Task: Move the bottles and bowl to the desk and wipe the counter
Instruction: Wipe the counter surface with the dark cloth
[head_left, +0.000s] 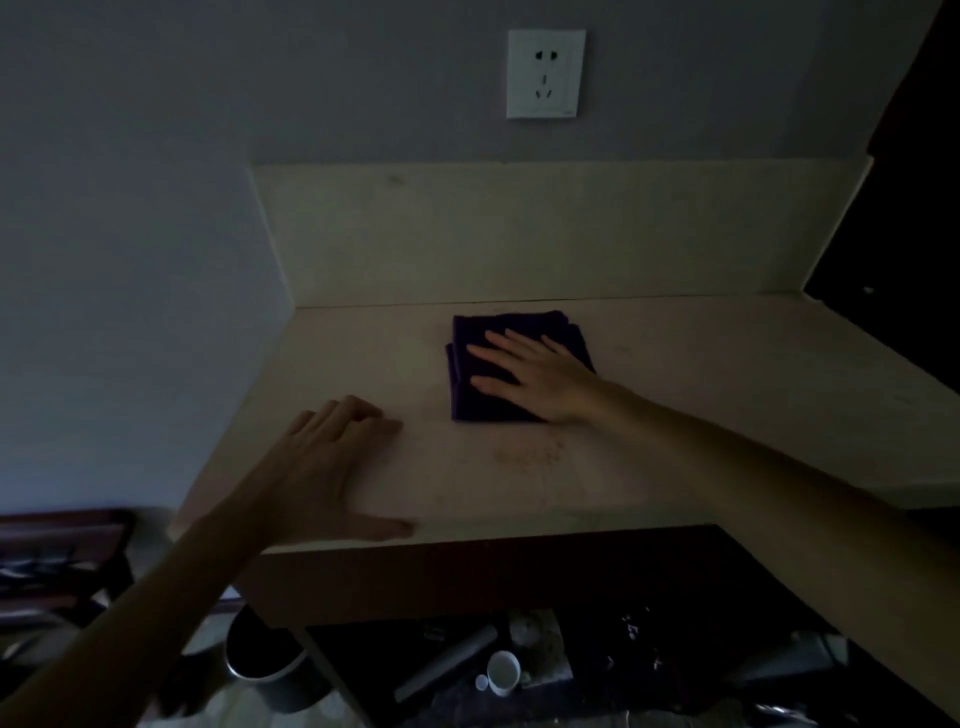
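While flat, right hand (540, 376) on cloth (498, 332)

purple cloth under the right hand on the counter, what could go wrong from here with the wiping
1. The right hand only presses flat on the folded purple cloth, with no grip, so the cloth may slip or unfold during a stroke.
2. Specks on the counter near the front edge could get pushed off onto the open clutter below, such as the white cup.
3. The left hand rests on the counter's front left, so that patch may go unwiped.
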